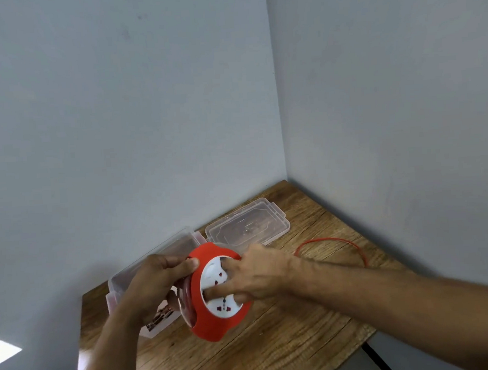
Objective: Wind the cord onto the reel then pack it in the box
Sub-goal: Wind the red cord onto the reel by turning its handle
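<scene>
Two hands on the red reel, held above the table: left hand grips its rim, right hand presses fingers into the white face. Clear box just behind reel; loose red cord right of reel.

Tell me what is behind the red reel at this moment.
Behind the reel stands the clear plastic box, open, its lid lying beside it on the table. The reel and the left hand cover most of the box's inside, so its contents cannot be told.
</scene>
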Available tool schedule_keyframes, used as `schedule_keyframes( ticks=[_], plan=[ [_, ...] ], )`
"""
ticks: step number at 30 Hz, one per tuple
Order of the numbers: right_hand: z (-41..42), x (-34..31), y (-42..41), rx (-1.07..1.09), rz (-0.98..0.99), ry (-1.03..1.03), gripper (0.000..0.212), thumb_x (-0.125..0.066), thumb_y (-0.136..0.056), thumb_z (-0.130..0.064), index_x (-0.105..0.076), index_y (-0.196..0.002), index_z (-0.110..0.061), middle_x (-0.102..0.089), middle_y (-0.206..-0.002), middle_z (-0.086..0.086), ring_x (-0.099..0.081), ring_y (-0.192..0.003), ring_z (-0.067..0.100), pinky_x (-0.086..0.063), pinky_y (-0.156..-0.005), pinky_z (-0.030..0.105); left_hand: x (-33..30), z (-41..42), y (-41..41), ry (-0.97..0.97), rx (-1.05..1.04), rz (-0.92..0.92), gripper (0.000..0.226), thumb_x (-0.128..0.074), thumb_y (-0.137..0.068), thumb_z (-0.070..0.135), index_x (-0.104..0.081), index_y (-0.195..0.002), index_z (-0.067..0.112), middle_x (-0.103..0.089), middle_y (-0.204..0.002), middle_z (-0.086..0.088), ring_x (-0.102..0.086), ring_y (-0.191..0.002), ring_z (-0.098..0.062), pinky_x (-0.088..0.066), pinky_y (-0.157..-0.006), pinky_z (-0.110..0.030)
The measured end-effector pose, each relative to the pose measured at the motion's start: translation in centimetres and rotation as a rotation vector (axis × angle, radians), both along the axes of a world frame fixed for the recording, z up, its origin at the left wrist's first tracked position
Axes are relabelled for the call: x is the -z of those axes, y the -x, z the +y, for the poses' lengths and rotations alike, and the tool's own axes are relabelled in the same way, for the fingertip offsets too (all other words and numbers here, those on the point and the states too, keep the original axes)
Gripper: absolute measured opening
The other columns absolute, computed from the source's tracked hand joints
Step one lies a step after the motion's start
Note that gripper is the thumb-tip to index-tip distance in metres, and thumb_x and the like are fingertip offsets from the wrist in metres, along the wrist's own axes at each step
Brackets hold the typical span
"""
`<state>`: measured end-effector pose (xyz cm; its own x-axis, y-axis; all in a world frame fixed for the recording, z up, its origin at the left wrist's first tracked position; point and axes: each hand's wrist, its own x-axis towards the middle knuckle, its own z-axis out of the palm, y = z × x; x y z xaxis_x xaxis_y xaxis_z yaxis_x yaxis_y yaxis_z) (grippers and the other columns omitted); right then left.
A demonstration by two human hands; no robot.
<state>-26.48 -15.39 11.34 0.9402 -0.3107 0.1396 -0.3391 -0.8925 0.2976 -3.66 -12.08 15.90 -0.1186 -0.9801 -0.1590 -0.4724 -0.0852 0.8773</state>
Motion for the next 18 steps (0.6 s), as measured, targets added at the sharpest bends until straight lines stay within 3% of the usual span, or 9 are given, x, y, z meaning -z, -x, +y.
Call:
schedule_keyframes(
  ticks=[2, 5, 9, 11, 14, 16, 18],
  plan=[
    [-0.6, 0.2, -0.1, 0.186, -0.156, -0.084, 0.063, -0.066, -0.090, -0.046, -0.038, -0.146, -0.036, -0.067, -0.113, 0.018, -0.069, -0.077, 0.031, -0.057, -0.058, 0.040, 0.2, 0.1, 0.1, 0.022, -0.031, 0.079, 0.018, -0.068, -0.092, 0.022, -0.085, -0.086, 0.022, -0.083, -0.083, -0.010, -0.080, -0.071, -0.025, -0.062, -0.049, -0.030],
    [-0.9, 0.7, -0.9, 0.458, -0.496, -0.246, 0.067, -0.064, -0.080, -0.055, -0.041, -0.141, -0.037, -0.074, -0.104, 0.011, -0.070, -0.085, 0.031, -0.055, -0.071, 0.038, 1.0, 0.4, 0.7, 0.102, -0.141, 0.216, 0.014, -0.072, -0.080, 0.031, -0.084, -0.087, 0.029, -0.083, -0.092, -0.004, -0.080, -0.080, -0.028, -0.065, -0.055, -0.035],
    [0.5, 1.6, -3.2, 0.854, -0.981, -0.802, 0.068, -0.070, -0.070, -0.057, -0.042, -0.129, -0.039, -0.071, -0.108, 0.002, -0.069, -0.090, 0.023, -0.051, -0.060, 0.028, 2.4, 0.4, 1.6, 0.205, -0.161, 0.229, 0.012, -0.075, -0.081, 0.024, -0.084, -0.087, 0.031, -0.078, -0.094, -0.002, -0.079, -0.081, -0.031, -0.067, -0.057, -0.040],
    [0.5, 1.5, -4.0, 0.979, -1.238, -1.212, 0.062, -0.072, -0.074, -0.053, -0.046, -0.127, -0.034, -0.074, -0.096, -0.002, -0.070, -0.067, 0.013, -0.048, -0.044, 0.023, 3.3, 0.5, 2.0, 0.249, -0.169, 0.210, 0.013, -0.077, -0.082, 0.020, -0.084, -0.089, 0.029, -0.075, -0.092, -0.009, -0.076, -0.081, -0.038, -0.067, -0.059, -0.044],
    [0.0, 0.8, -4.6, 1.106, -1.510, -1.684, 0.036, -0.063, -0.086, -0.044, -0.062, -0.109, -0.017, -0.063, -0.051, -0.004, -0.051, -0.033, 0.008, -0.036, -0.035, 0.017, 4.9, 1.1, 2.7, 0.313, -0.203, 0.150, 0.027, -0.079, -0.078, 0.021, -0.080, -0.105, 0.021, -0.071, -0.096, -0.016, -0.072, -0.088, -0.038, -0.064, -0.061, -0.028],
    [-0.2, 0.4, -4.7, 1.115, -1.555, -1.780, 0.028, -0.060, -0.088, -0.040, -0.068, -0.094, -0.014, -0.058, -0.048, -0.001, -0.048, -0.032, 0.008, -0.035, -0.036, 0.016, 5.5, 1.6, 3.0, 0.325, -0.239, 0.178, 0.033, -0.079, -0.080, 0.012, -0.076, -0.109, 0.028, -0.070, -0.104, -0.011, -0.071, -0.096, -0.030, -0.063, -0.074, -0.036],
    [-0.3, 0.3, -4.7, 1.093, -1.559, -1.756, 0.027, -0.059, -0.090, -0.039, -0.067, -0.089, -0.014, -0.058, -0.051, 0.002, -0.048, -0.034, 0.009, -0.037, -0.036, 0.018, 5.5, 1.7, 3.2, 0.328, -0.233, 0.180, 0.038, -0.081, -0.075, 0.018, -0.073, -0.106, 0.038, -0.071, -0.108, 0.000, -0.070, -0.097, -0.013, -0.058, -0.083, -0.038]
  ],
)
